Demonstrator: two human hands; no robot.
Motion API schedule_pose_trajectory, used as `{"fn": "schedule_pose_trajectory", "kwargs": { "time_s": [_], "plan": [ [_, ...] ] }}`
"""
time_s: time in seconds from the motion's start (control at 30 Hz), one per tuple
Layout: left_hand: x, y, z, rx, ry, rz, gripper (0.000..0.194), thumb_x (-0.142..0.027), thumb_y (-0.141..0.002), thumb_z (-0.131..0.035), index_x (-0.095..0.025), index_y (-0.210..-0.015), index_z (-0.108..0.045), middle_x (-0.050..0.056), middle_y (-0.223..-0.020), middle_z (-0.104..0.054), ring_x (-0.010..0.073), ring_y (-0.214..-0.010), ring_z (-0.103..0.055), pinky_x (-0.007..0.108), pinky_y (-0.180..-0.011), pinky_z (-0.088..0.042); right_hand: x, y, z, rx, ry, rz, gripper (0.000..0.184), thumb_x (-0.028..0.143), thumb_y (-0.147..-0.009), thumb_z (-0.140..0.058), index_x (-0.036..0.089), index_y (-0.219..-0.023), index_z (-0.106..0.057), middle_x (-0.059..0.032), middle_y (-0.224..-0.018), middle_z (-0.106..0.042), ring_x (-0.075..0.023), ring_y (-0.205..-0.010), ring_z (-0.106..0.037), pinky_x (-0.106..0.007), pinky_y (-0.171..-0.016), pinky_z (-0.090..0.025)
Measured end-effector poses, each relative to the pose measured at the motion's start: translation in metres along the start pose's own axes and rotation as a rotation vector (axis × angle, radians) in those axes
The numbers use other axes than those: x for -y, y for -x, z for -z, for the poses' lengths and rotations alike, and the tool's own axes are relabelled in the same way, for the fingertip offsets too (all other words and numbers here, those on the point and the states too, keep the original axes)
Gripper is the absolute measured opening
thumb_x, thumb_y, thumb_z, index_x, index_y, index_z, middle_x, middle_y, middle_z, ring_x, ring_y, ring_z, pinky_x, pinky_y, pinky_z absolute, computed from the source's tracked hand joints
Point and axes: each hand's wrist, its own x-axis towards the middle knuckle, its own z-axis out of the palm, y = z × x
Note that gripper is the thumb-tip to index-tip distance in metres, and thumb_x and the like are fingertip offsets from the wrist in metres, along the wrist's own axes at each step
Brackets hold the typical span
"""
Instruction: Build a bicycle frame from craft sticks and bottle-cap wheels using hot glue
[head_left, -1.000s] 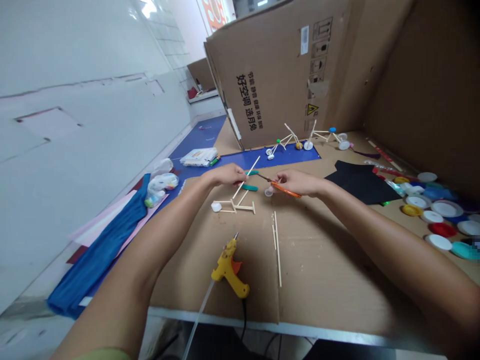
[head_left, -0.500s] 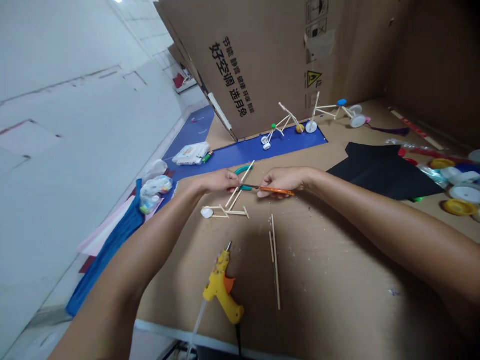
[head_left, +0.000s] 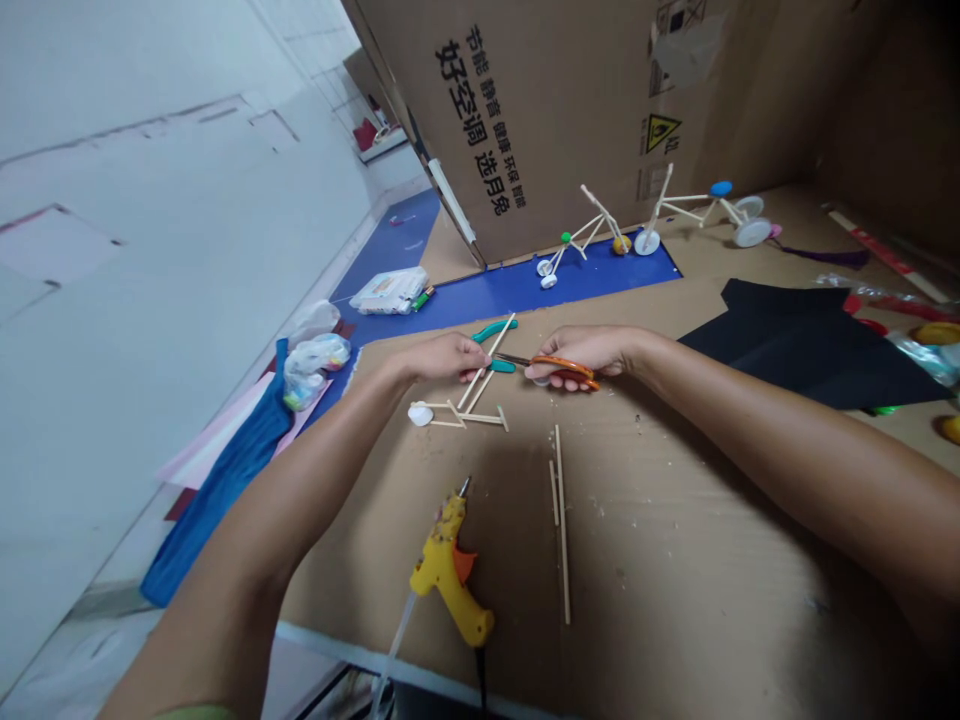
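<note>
Two grips working, our left grip (head_left: pixel 446 358) pinching a craft-stick frame (head_left: pixel 469 400), our right grip (head_left: pixel 581 355) holding orange-handled scissors (head_left: pixel 566 368)

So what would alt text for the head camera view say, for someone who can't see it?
The right hand brings orange-handled scissors to a wooden-stick frame held by the left hand, beside teal-handled pliers. A yellow glue gun lies on the cardboard tabletop. Two small stick bicycles stand beyond, near blue paper.
</note>
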Motion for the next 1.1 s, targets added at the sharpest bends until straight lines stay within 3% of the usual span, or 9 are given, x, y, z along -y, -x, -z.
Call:
{"fn": "schedule_pose_trajectory", "kwargs": {
  "time_s": [0.5, 1.1],
  "plan": [
    [0.003, -0.005, -0.001, 0.028, 0.011, -0.012, 0.042, -0.050, -0.087, -0.060, -0.018, -0.061, -0.063, 0.000, -0.058, -0.059, 0.0111, -0.054, -0.046, 0.025, -0.060, -0.037, 0.004, -0.017, -0.002, 0.012, 0.054, 0.019, 0.047, 0.056, -0.077, -0.079, 0.017, -0.064, -0.056, 0.0038, -0.051, -0.052, -0.0060, -0.039, -0.047, -0.017, -0.032, -0.035],
    [-0.001, -0.004, -0.002, 0.036, 0.024, -0.019, 0.039, -0.047, -0.086, -0.062, -0.018, -0.061, -0.062, 0.001, -0.059, -0.058, 0.0106, -0.054, -0.044, 0.025, -0.057, -0.036, 0.006, -0.010, -0.006, -0.012, -0.002, 0.028, 0.044, 0.049, -0.079, -0.080, 0.016, -0.063, -0.055, 0.0049, -0.051, -0.052, -0.0038, -0.038, -0.042, -0.017, -0.031, -0.032]
  ]
}}
